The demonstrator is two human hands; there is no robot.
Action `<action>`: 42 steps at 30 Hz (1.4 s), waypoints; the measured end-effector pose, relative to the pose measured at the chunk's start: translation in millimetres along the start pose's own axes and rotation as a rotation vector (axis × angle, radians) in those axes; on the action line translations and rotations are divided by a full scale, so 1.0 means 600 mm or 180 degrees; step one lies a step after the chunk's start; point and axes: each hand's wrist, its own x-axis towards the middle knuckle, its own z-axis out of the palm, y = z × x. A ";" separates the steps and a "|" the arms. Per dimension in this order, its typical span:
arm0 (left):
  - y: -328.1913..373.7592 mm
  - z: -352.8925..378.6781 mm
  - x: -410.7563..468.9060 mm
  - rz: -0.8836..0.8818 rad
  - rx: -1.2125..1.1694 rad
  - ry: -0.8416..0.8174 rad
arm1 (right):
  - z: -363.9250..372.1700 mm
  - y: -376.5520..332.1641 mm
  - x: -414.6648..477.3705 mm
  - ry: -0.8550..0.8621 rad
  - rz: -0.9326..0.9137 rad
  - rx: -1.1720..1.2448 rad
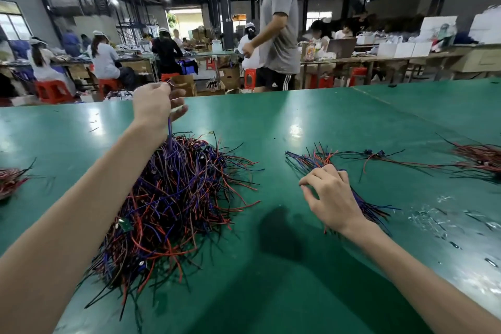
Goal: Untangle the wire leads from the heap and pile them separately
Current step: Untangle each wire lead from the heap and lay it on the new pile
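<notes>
Item 1, heap (173, 203): tangled red, blue and black wires on the green counter (298, 122), centre-left in my feed.
Item 2, left hand (154, 106): raised above the heap's far edge. Thumb and forefinger pinch one purple wire lead (169, 130) that hangs down into the heap; the other fingers are loose.
Item 3, sorted pile (320, 160): right of the heap, apart from it.
Item 4, right hand (330, 195): on the sorted pile's near end, fingers curled. I cannot tell whether it grips the wires.
Item 5, right bundle (479, 160): well right of the heap.
Item 6, left bundle (10, 179): well left of the heap.
</notes>
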 end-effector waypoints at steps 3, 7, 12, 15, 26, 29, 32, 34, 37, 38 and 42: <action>-0.004 0.015 -0.068 -0.0512 -0.0791 -0.0571 | -0.008 -0.011 0.002 0.0045 -0.0008 0.0321; -0.081 0.055 -0.178 -0.1242 -0.1088 -0.0990 | -0.021 -0.038 0.003 -0.0559 0.0554 0.2254; -0.178 0.079 -0.264 -0.1720 -0.1050 -0.1349 | -0.018 -0.065 0.002 -0.1083 0.1334 0.3794; -0.205 0.070 -0.280 -0.1603 -0.0847 -0.1588 | -0.009 -0.068 -0.001 -0.1104 0.1633 0.3992; -0.219 0.052 -0.295 -0.1297 -0.0433 -0.1698 | -0.004 -0.077 -0.009 -0.0849 0.1947 0.4173; -0.219 0.050 -0.297 -0.1191 -0.0179 -0.1848 | -0.004 -0.075 -0.009 -0.0746 0.2226 0.4403; -0.218 0.052 -0.296 -0.1258 -0.0157 -0.1908 | -0.006 -0.072 -0.009 -0.0764 0.2329 0.4508; -0.216 0.055 -0.297 -0.1368 -0.0260 -0.1839 | -0.007 -0.072 -0.009 -0.0853 0.2244 0.4465; -0.220 0.056 -0.298 -0.1336 -0.0259 -0.1691 | -0.006 -0.075 -0.009 -0.0990 0.2051 0.4444; -0.221 0.056 -0.299 -0.1297 -0.0207 -0.1671 | -0.004 -0.076 -0.010 -0.0998 0.2023 0.4435; -0.225 0.051 -0.300 -0.1125 0.0038 -0.1760 | -0.001 -0.075 -0.012 -0.0942 0.2101 0.4457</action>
